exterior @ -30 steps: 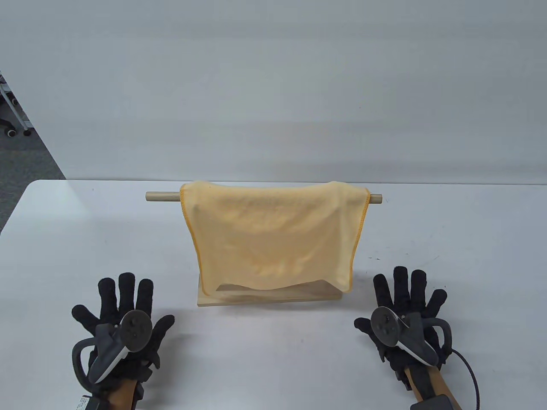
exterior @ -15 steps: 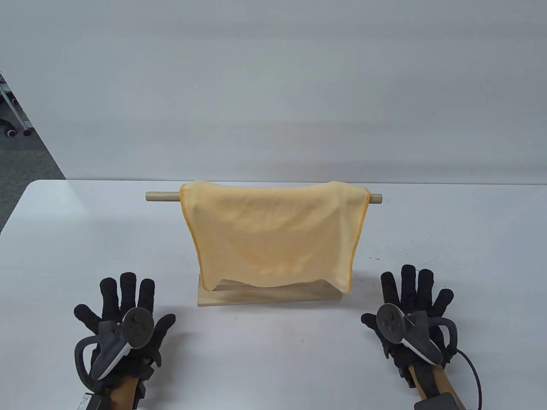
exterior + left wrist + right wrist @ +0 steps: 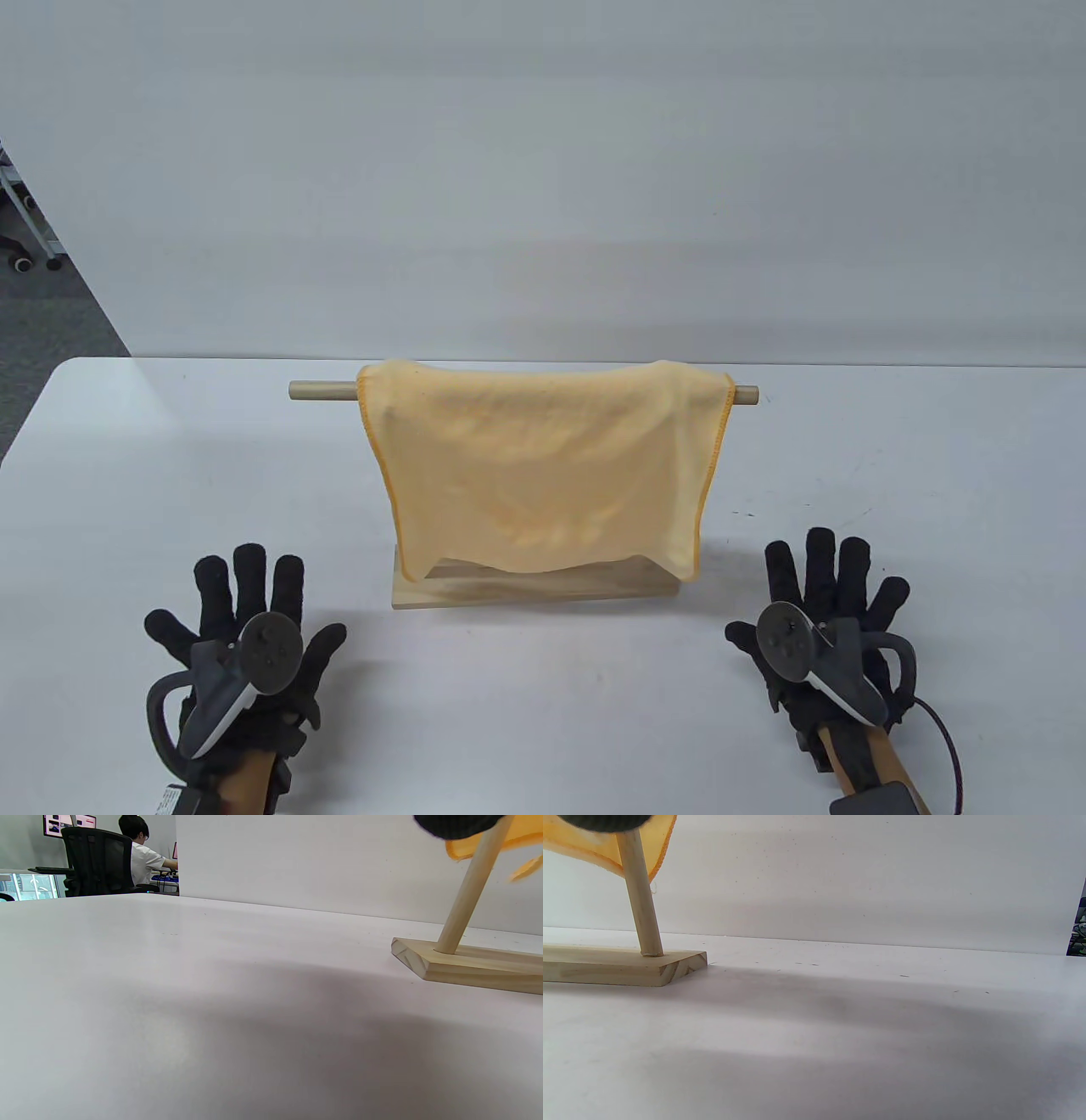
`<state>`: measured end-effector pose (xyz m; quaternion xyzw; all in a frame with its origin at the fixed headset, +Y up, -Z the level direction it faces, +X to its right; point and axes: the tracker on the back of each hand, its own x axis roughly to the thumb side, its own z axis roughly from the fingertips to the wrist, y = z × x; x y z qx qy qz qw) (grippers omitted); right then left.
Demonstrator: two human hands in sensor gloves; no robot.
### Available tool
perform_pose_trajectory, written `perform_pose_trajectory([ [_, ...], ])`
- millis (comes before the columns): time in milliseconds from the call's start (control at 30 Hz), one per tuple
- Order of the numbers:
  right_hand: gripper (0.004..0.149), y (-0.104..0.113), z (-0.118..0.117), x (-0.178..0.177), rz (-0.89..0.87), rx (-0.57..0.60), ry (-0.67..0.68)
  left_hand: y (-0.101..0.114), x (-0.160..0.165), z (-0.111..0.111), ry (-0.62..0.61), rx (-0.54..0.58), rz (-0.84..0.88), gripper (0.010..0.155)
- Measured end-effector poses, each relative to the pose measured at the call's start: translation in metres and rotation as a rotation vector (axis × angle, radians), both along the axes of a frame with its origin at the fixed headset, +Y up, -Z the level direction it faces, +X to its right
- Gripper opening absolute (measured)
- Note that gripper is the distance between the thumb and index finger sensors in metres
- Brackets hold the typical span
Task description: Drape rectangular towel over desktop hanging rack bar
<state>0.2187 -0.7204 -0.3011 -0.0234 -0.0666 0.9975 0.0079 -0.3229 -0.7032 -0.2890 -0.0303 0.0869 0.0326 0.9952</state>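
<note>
A yellow-orange towel (image 3: 543, 475) hangs draped over the wooden rack bar (image 3: 321, 390), whose ends stick out both sides. The rack stands on a flat wooden base (image 3: 534, 590) at the table's middle. My left hand (image 3: 246, 611) lies flat on the table, fingers spread, left of the base and empty. My right hand (image 3: 827, 594) lies flat, fingers spread, right of the base and empty. The left wrist view shows the base (image 3: 466, 965), an upright post (image 3: 466, 891) and a towel edge (image 3: 517, 836). The right wrist view shows the base (image 3: 628, 967), a post (image 3: 640, 899) and the towel's corner (image 3: 589, 846).
The white table (image 3: 543, 705) reaches a grey wall behind. Floor and chair wheels (image 3: 25, 255) show past the table's left edge. A person at a desk (image 3: 140, 857) sits far off in the left wrist view. A cable (image 3: 942, 739) trails from my right wrist.
My right hand has slid a little to the right and away from the rack base. The left hand, towel and rack have stayed in place.
</note>
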Motion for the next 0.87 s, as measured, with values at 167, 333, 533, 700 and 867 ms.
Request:
perform_pose_trajectory([
  [167,0.089,-0.0002,0.0001,-0.0001,0.005,-0.010,-0.001,-0.0014,-0.0023,0.0004,0.009,-0.007,0.015,0.086],
  [333,0.089,0.0000,0.0002,0.0000,0.010,-0.010,-0.001,-0.0019,-0.0029,0.0006,0.013,-0.006,0.017,0.086],
  [533,0.089,-0.0004,0.0003,-0.0003,0.021,-0.022,-0.001,-0.0022,-0.0033,0.0010,0.017,-0.008,0.015,0.086],
  [700,0.089,-0.0008,0.0002,0.0001,0.023,-0.024,-0.003,-0.0027,-0.0035,0.0012,0.020,-0.011,0.014,0.086],
  [867,0.089,-0.0009,0.0007,-0.0008,0.032,-0.033,-0.001,-0.0031,-0.0033,0.0016,0.027,-0.022,0.021,0.087],
])
